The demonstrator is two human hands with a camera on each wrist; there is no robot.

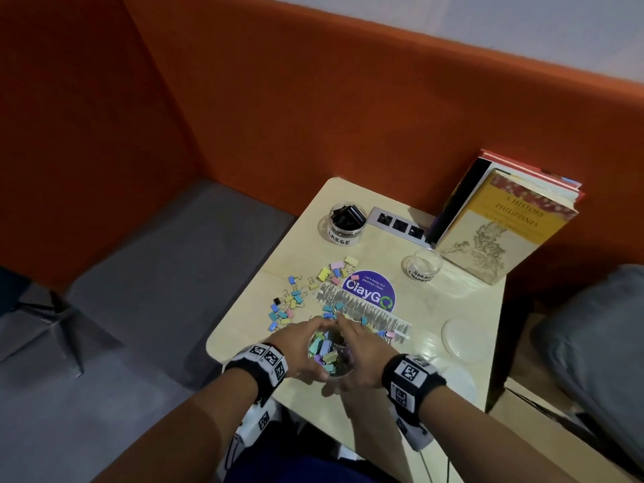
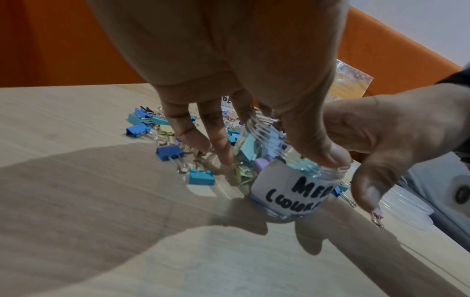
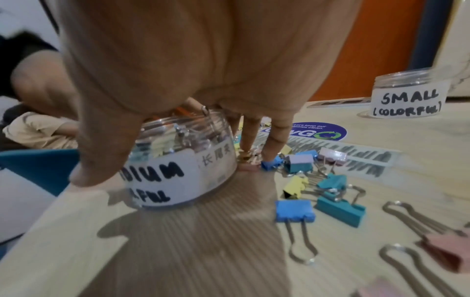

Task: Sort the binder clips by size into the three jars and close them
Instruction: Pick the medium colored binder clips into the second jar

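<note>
MED jar (image 1: 329, 352): upright at near counter (image 1: 453, 301) edge, lid off, well filled w/ pastel clips | L grip (image 1: 296, 346): clamped on it, thumb on rim, fingers down far wall | R grip (image 1: 362, 346): apart, straight fingertips on sm. clips (image 3: 271, 163) just beside jar's far-R base | SMALL jar (image 1: 421, 266): well apart, far R, nearer R hand; judged R's job.

The medium jar (image 3: 178, 130) I'm gripping is looking like clear glossy plastic with a ridged threaded rim, and it's wearing a white matt paper label (image 3: 162, 176) with black marker on it. The binder clips (image 3: 295, 211) are showing matt painted pastel bodies and shiny bare wire handles. The table (image 2: 76, 140) is coming across as pale wood-grain, smooth, with a slight sheen. The round sticker (image 1: 368, 295) is looking glossy, and the orange partition (image 1: 313, 99) behind it is looking like matt cloth.
</note>
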